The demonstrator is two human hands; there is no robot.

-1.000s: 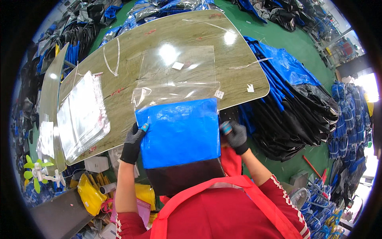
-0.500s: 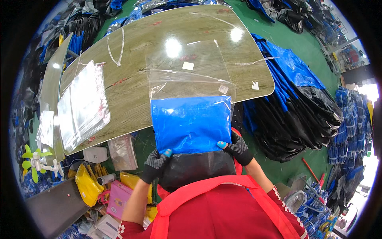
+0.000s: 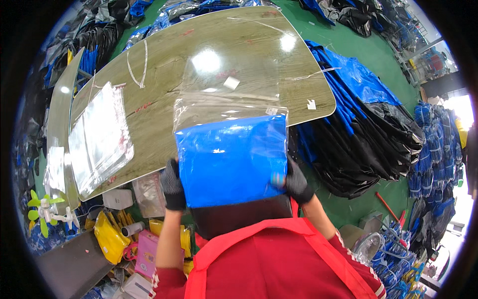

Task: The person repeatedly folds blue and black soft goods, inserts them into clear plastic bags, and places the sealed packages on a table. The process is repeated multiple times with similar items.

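Your left hand [image 3: 173,188] and right hand [image 3: 298,185] have moved up to flank the blue packet [image 3: 231,162]. Beyond your fingers spreads the wood-patterned table [image 3: 162,107]. Toward it points the clear sleeve [image 3: 226,108]: the packet looks largely inside, the loose end left unfolded. Between your fingers, the packet's blue face runs longest side to side, black section [image 3: 239,217] nearer you. Right thumb [image 3: 278,181] seemingly pinches it; left fingers are hidden, grip unclear.

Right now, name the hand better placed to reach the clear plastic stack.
Left hand, I'd say: it's at the edge of the blue bundle nearer the plastic stack; the right hand is opposite.
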